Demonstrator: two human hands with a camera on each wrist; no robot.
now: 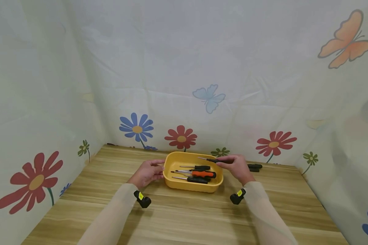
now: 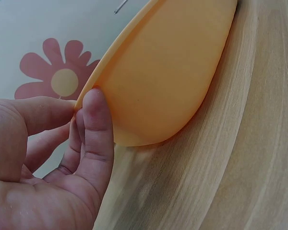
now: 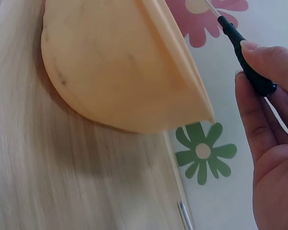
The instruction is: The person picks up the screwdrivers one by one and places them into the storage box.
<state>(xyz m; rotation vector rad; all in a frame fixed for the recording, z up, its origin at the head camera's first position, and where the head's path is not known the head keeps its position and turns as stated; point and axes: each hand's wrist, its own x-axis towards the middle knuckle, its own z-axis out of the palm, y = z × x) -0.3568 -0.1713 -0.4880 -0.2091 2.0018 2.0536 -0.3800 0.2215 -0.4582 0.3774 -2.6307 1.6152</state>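
Note:
A yellow plastic box (image 1: 194, 186) stands on the wooden table with several screwdrivers inside. Among them are an orange-and-black screwdriver (image 1: 203, 174) and a black-handled one (image 1: 197, 180), their shafts pointing left. At the box's left end, my left hand (image 1: 147, 173) holds the rim, fingertips against the outer wall (image 2: 158, 81). My right hand (image 1: 236, 167) pinches a thin screwdriver (image 3: 242, 55) by its dark handle, between thumb and fingers. That screwdriver is above the box's right side, its metal shaft pointing left over the inside.
More black handles (image 1: 255, 166) lie on the table just right of my right hand, partly hidden by it. A hanging cloth (image 1: 171, 68) printed with flowers and butterflies encloses the back and sides of the wooden table (image 1: 184, 217).

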